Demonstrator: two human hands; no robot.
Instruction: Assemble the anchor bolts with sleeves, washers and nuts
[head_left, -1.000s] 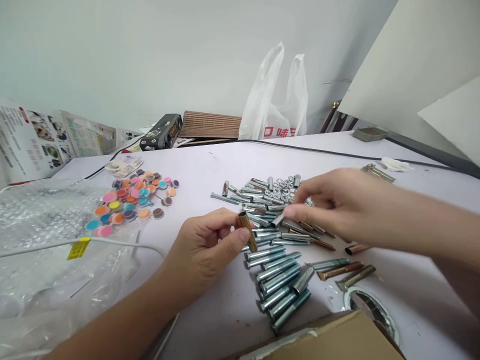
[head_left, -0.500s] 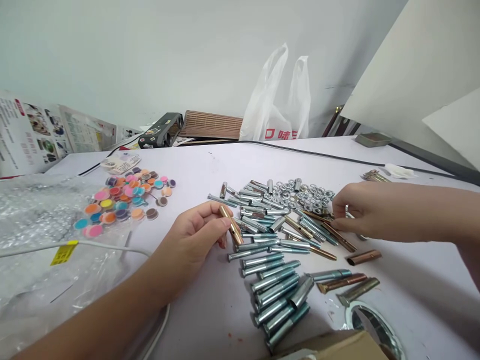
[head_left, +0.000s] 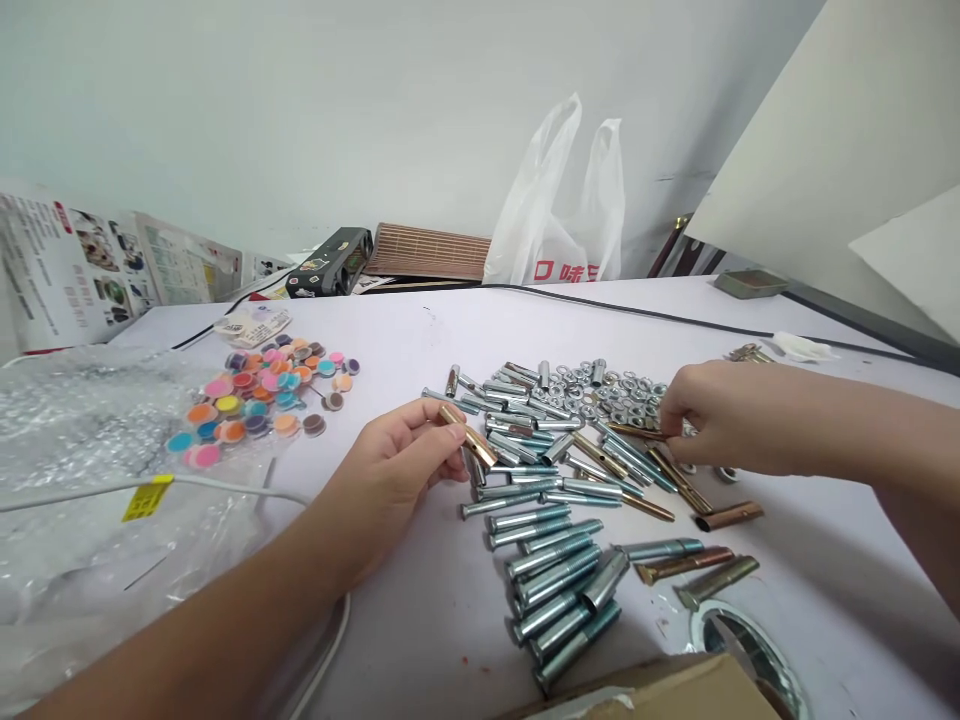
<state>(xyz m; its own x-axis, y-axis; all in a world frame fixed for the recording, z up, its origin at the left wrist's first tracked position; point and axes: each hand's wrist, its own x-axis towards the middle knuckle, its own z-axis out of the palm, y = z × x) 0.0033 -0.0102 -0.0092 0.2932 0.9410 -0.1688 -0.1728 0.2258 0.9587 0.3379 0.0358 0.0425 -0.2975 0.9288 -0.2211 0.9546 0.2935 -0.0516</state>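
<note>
My left hand [head_left: 409, 450] is closed in a pinch around a copper-coloured metal sleeve [head_left: 474, 442], which slants down to the right with a small hole in its side. On the right, my right hand [head_left: 701, 415] reaches down at the edge of the pile of nuts and washers [head_left: 615, 397]. Its fingers are drawn together; what they hold is hidden. A brass-coloured bolt [head_left: 634, 431] ends at those fingertips. Silver sleeves [head_left: 517, 405] lie heaped between the hands. Nearer me, several silver bolts [head_left: 555, 575] lie in a slanting row.
Copper-coloured sleeves [head_left: 729, 516] lie at the right. A cardboard box [head_left: 675, 690] and a tape roll [head_left: 701, 625] are at the front edge. Coloured discs [head_left: 259, 400], bubble wrap [head_left: 82, 430] and a white cable [head_left: 225, 487] occupy the left. A plastic bag [head_left: 555, 220] stands behind.
The view has shifted slightly. The copper-coloured sleeve in my left hand has tilted flatter. My right hand has stayed by the nuts, its fingers moving a little.
</note>
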